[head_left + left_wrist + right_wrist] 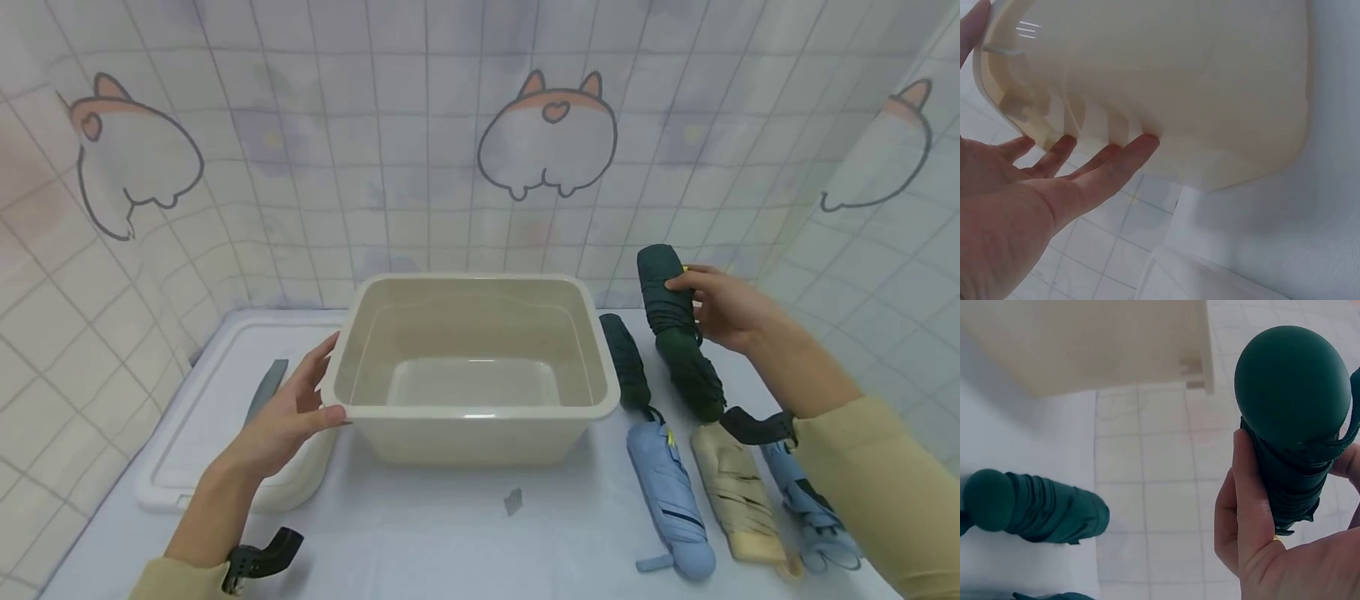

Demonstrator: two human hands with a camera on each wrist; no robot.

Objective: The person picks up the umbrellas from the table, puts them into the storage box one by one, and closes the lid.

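My right hand [723, 308] holds a folded dark green umbrella [660, 283] up beside the right end of a cream plastic tub. Its rounded handle end [1291, 384] and cord face the right wrist camera, with fingers and thumb around the wrapped fabric. The open tub [472, 437] has a bare inside. At its left end, my left hand [281, 421] grips the rim, thumb on the front left corner. In the left wrist view the fingertips [1147, 142] touch the tub's outer wall. Two more dark green umbrellas [626, 362] lie right of the tub; the raised one overlaps the nearer.
Two light blue folded umbrellas [671, 500] and a beige one [738, 492] lie at the front right. A white lid [202, 425] with a grey latch [266, 387] is at the left, partly behind my left hand. Tile-patterned curtains [420, 167] surround the table.
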